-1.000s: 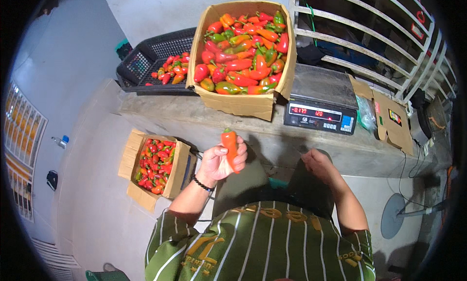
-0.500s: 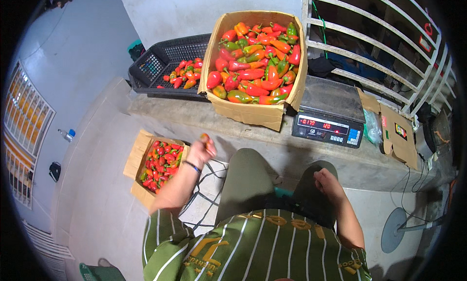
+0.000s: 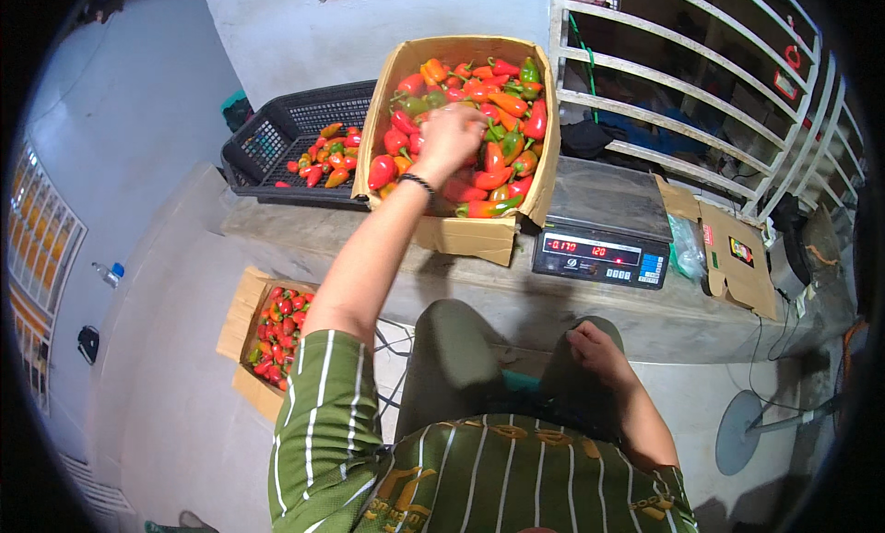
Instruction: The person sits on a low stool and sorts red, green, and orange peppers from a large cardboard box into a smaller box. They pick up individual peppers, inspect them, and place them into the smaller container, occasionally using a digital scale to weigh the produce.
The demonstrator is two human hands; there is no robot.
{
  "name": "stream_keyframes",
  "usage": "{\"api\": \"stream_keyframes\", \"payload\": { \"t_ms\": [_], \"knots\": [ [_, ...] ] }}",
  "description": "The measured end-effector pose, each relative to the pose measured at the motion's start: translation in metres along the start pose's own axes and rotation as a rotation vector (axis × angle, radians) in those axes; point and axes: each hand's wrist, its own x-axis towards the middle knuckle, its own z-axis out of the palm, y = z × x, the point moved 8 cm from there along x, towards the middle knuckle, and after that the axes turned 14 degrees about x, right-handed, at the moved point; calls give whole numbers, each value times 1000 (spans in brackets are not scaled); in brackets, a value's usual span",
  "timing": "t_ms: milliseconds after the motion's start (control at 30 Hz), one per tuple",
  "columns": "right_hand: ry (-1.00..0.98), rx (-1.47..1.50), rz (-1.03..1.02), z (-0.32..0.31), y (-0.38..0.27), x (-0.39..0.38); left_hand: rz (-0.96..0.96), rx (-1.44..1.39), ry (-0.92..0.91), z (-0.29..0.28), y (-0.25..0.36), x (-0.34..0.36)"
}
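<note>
My left hand (image 3: 452, 132) reaches into a large cardboard box (image 3: 530, 210) of red, orange and green peppers (image 3: 512, 104). Its fingers are curled down among the peppers, fingertips and anything held hidden. My right hand (image 3: 595, 349) rests closed by my right knee, its palm hidden. Left of the large box, a black plastic crate (image 3: 258, 136) holds a smaller pile of peppers (image 3: 336, 164). A second cardboard box (image 3: 238, 321) of mostly red peppers sits lower, partly behind my left arm.
A digital scale (image 3: 599, 247) and flattened cardboard (image 3: 742, 275) lie on the concrete ledge (image 3: 396, 275). A white metal grille (image 3: 682, 95) rises behind. A pedestal-stand base (image 3: 737, 432) is at lower right; a bottle (image 3: 109, 273) is at left.
My left hand held an orange pepper, dipped left beside the lower box, then moved up into the large box; that pepper is no longer visible in it. My right hand stayed by my knee.
</note>
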Motion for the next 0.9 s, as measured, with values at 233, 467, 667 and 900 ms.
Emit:
{"api": "stream_keyframes", "payload": {
  "t_ms": [233, 467, 667, 900],
  "knots": [
    [31, -102, -41, 8, -20, -8, -64, 445, -174, 52, 42, 3],
    [64, -79, -16, 17, -51, -18, -188, -862, 47, 22, -9, -20],
    [1, -86, -131, 40, -79, -16, -390, -2237, -544, 12, 33, -130],
    [-100, -464, -471, 91, -116, -18, -800, -2178, -685, 58, 55, -235]
  ]
}}
